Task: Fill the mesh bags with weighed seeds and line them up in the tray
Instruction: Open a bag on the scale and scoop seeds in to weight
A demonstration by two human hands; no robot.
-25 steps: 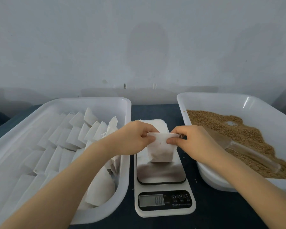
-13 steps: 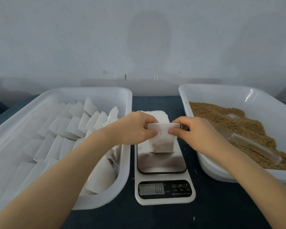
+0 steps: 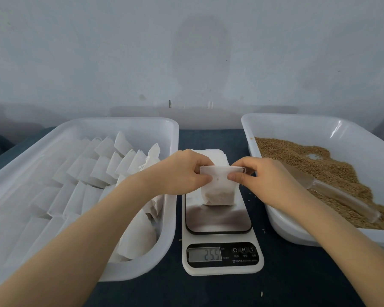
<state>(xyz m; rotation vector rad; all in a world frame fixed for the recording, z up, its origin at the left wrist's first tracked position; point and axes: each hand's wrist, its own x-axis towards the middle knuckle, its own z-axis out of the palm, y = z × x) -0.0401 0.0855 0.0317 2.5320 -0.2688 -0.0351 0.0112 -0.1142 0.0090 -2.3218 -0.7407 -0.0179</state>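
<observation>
- Head view: we see the left hand (image 3: 182,173) and right hand (image 3: 264,180) each pinching the top edge of the mesh bag (image 3: 218,192), which stands on the scale (image 3: 220,220).
- We judge the step to be weighing. Next: close the top and carry the bag upright into the tray (image 3: 171,207).

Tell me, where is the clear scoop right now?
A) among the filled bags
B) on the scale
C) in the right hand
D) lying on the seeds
D: the scoop lies on the seeds, while the left hand and right hand pinch a bag.
</observation>
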